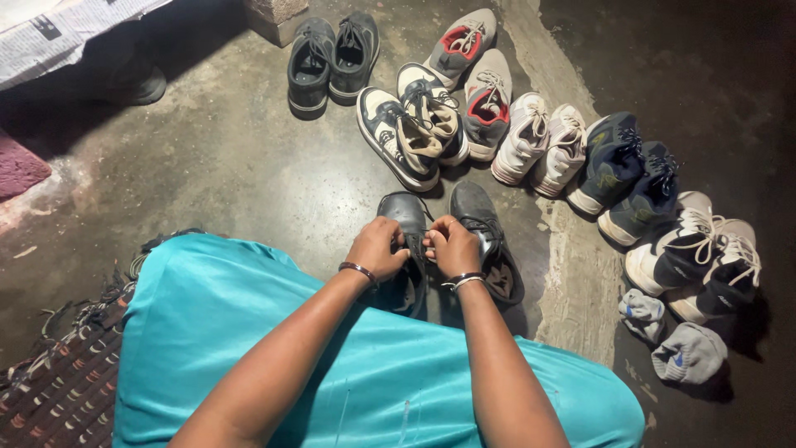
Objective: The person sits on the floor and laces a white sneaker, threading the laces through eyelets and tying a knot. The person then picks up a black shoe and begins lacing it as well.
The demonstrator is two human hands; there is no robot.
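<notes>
Two dark shoes stand on the concrete floor just beyond my teal-clad knees. My left hand (376, 246) and my right hand (453, 245) meet over the left black shoe (404, 211), fingers pinched on its black laces at the tongue. The second dark shoe (489, 241) lies just right of my right hand, partly hidden by the wrist. Both wrists carry thin bangles. The laces themselves are mostly covered by my fingers.
Several pairs of sneakers curve in an arc from top centre to the right: a black pair (330, 58), a black-and-tan pair (410, 124), white ones (539, 137), navy ones (630, 170). Rolled socks (688, 353) lie at the right. A woven mat (62, 390) sits at lower left.
</notes>
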